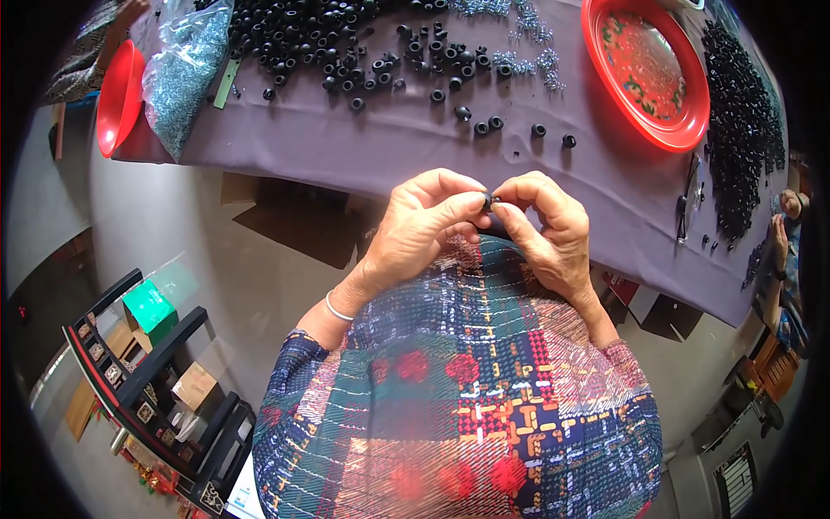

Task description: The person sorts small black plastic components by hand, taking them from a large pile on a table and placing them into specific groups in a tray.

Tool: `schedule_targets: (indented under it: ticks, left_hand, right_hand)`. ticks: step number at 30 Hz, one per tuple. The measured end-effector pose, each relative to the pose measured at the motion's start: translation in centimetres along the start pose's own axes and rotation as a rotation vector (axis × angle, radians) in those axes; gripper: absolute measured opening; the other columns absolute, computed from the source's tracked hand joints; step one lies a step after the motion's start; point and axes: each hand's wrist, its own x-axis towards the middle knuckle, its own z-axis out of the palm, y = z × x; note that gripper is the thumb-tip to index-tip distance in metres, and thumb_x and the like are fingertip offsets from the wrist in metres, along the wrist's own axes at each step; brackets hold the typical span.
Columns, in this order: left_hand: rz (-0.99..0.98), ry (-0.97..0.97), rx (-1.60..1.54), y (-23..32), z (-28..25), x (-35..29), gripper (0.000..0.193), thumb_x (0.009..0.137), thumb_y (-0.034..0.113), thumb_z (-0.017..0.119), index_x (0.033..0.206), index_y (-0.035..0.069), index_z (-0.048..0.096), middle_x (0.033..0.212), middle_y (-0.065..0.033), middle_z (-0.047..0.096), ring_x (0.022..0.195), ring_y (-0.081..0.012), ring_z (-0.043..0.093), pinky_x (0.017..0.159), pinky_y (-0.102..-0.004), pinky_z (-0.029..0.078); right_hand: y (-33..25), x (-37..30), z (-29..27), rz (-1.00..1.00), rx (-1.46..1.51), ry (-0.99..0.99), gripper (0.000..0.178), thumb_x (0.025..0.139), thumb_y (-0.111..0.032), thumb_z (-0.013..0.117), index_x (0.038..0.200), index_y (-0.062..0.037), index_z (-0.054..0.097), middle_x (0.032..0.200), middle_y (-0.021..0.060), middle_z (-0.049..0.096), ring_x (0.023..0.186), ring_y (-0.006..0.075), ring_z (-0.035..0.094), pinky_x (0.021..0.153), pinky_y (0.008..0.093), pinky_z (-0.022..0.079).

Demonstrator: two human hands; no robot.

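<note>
My left hand (pixel 428 221) pinches a small round black part (pixel 487 201) between thumb and fingertips, just off the near edge of the table. From the other side my right hand (pixel 546 227) meets it, thumb and forefinger closed on a tiny dark piece (pixel 495 200) touching that part. My fingertips hide most of both pieces. On the table ahead lie several loose black ring-like parts (pixel 539 131) with holes through them. Behind these spreads a large heap of the same black parts (pixel 303 39).
A purple-grey cloth (pixel 346 143) covers the table. Small clear pieces (pixel 527 62) lie at the back. At right are a red dish (pixel 596 95) and a black heap (pixel 735 130); at left, a bag of bluish pieces (pixel 186 78) and a red bowl (pixel 121 99). Another person's hands (pixel 785 229) show far right.
</note>
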Motion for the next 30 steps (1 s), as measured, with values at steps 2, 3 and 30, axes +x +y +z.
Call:
schedule_targets:
  ticks: [2,3,30]
  left_hand:
    - [-0.007,-0.005,-0.004,-0.1,0.0,0.0,0.017,0.09,0.011,0.061,0.102,0.0,0.058,0.091,-0.0068,0.063,0.08,-0.0125,0.063,0.068,-0.0233,0.054]
    - [-0.013,-0.01,-0.01,-0.1,0.0,0.0,0.017,0.09,0.011,0.061,0.102,0.0,0.058,0.091,-0.0067,0.063,0.079,-0.012,0.063,0.068,-0.023,0.054]
    - [0.105,-0.012,-0.196,-1.5,-0.6,0.7,0.013,0.089,0.005,0.06,0.101,-0.001,0.059,0.096,-0.0113,0.065,0.087,-0.0162,0.064,0.075,-0.0281,0.055]
  right_hand:
    - [0.3,-0.1,0.3,-0.086,-0.064,0.045,0.014,0.077,0.004,0.066,0.09,0.0033,0.06,0.081,0.0098,0.061,0.072,0.018,0.059,0.067,0.0276,0.047]
    - [0.5,-0.1,0.4,-0.172,-0.13,0.088,0.015,0.076,0.005,0.066,0.089,0.003,0.06,0.079,0.0108,0.062,0.07,0.0199,0.059,0.065,0.0284,0.048]
    - [1.1,-0.1,1.5,-0.329,-0.3,0.147,0.031,0.069,0.006,0.071,0.098,0.0025,0.062,0.089,0.0145,0.062,0.077,0.0227,0.062,0.068,0.0302,0.052]
